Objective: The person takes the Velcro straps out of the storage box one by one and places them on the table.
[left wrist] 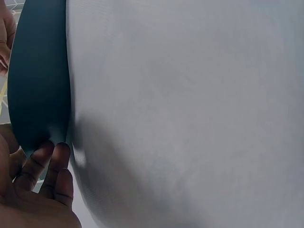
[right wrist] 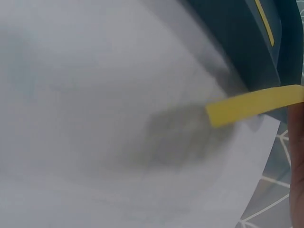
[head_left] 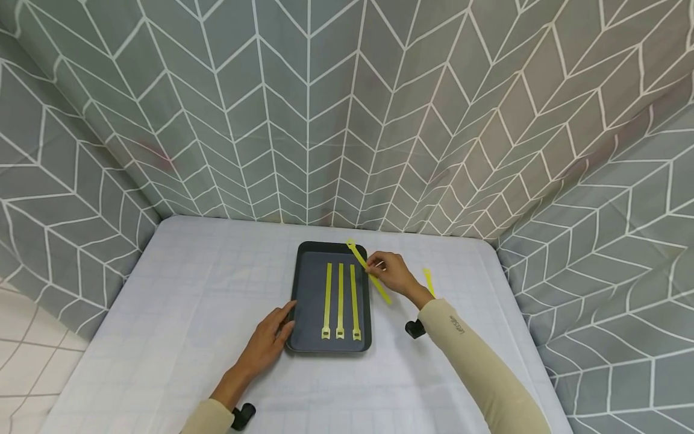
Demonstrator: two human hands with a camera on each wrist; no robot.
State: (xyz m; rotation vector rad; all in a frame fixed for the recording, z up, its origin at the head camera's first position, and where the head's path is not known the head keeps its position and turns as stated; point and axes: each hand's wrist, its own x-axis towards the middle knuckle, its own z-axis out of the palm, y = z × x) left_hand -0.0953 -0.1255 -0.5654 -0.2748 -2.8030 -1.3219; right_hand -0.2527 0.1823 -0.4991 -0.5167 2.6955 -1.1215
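A dark rectangular tray (head_left: 311, 301) lies on the white-covered table, and three yellow cable ties (head_left: 328, 295) lie lengthwise in it, side by side, their slotted heads toward the near end. At the tray's left edge my left hand (head_left: 262, 343) holds the rim; in the left wrist view, its fingertips (left wrist: 61, 154) touch the tray's outer wall. My right hand (head_left: 391, 271) pinches another yellow cable tie (head_left: 382, 290) near its middle, slanted over the tray's upper right rim. The tie's plain end hangs outside the tray in the right wrist view.
One more yellow tie (head_left: 428, 278) lies on the table (head_left: 217, 265) right of the tray, partly hidden by my right wrist. Grey patterned curtains (head_left: 336, 120) enclose the table's back and sides. A dark wrist-worn device (head_left: 415, 329) sits beside my right sleeve.
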